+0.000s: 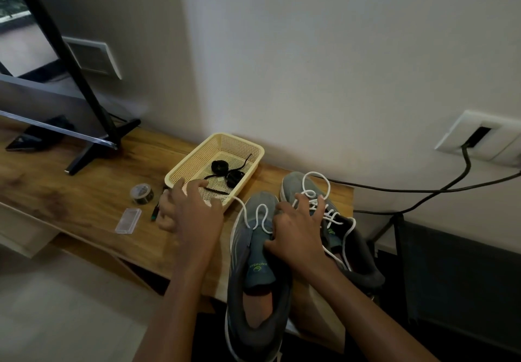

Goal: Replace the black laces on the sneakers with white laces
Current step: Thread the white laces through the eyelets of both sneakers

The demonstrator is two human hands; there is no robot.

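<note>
Nearest, two grey sneakers (255,282) lie side by side at the wooden table's (84,201) right end, toes toward the wall. White laces (260,215) are threaded on the right shoe and loose on the left. Right hand (298,232) lies flat across both, fingers splayed, gripping nothing. Left hand (191,209) hovers over the basket's (180,168) near rim, fingers apart; one white lace end reaches its thumb, contact unclear. Black laces (225,170) lie coiled inside the basket. Tape roll (141,193) sits just left.
</note>
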